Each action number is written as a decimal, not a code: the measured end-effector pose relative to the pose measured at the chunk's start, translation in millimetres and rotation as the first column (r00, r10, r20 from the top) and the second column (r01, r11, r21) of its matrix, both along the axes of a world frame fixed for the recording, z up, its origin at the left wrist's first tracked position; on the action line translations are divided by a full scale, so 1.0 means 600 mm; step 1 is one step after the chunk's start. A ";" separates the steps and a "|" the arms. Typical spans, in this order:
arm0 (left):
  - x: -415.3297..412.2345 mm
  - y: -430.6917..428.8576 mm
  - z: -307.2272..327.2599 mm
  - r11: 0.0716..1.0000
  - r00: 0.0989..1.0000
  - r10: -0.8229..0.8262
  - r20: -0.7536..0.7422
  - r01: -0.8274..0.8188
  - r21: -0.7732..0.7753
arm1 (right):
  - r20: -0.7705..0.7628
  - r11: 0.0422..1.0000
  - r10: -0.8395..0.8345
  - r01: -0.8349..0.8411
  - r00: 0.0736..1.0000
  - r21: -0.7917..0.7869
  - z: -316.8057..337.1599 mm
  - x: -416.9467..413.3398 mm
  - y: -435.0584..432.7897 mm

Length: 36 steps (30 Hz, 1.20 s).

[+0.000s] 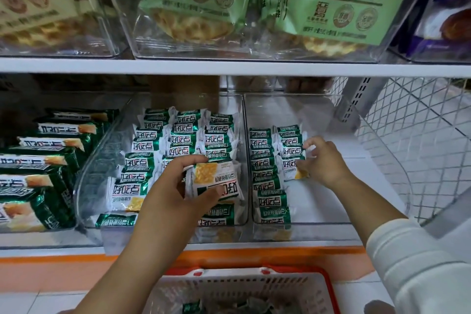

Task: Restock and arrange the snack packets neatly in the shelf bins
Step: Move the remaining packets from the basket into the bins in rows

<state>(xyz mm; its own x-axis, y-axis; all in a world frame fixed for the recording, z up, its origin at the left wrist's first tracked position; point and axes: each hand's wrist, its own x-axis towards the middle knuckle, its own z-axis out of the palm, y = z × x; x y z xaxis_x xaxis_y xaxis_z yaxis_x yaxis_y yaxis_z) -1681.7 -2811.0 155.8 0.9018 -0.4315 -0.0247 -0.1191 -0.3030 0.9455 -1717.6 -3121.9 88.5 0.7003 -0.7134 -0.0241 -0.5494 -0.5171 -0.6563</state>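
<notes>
Small green-and-white snack packets fill a clear middle bin (239, 109) in three rows. My left hand (175, 186) grips one such packet (212, 180) above the bin's front right part. The clear right bin (331, 211) holds two short rows of the same packets (265, 173) along its left side; its right half is bare. My right hand (322, 160) pinches the front packet (291, 167) of the second row there, fingers curled on its right edge.
Larger green snack packs (38, 160) lie stacked to the left. A red-rimmed basket (328, 288) with a few dark packets sits below the shelf edge. Upper shelf bins hold green cracker bags (344, 0). White wire mesh (420, 122) closes the right side.
</notes>
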 end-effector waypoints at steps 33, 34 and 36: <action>-0.024 -0.019 0.000 0.931 0.924 -0.141 -0.355 0.001 -0.366 | 0.245 0.881 0.192 -0.277 0.950 0.382 0.162 -0.130 0.219; -0.031 -0.022 -0.001 0.924 0.918 -0.151 -0.366 -0.001 -0.383 | 0.234 0.847 0.193 -0.282 0.953 0.451 0.162 -0.143 0.246; -0.048 -0.027 -0.006 0.924 0.915 -0.161 -0.369 0.008 -0.383 | 0.279 0.792 0.136 -0.273 0.951 0.545 0.150 -0.162 0.281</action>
<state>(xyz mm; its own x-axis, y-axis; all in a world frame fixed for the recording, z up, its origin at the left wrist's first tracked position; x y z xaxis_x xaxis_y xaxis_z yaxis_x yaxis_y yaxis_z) -1710.6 -2827.2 152.2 0.8117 -0.5528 -0.1886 0.2695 0.0679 0.9606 -1814.9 -2953.2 178.5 0.8643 -0.4558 -0.2129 -0.2846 -0.0941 -0.9540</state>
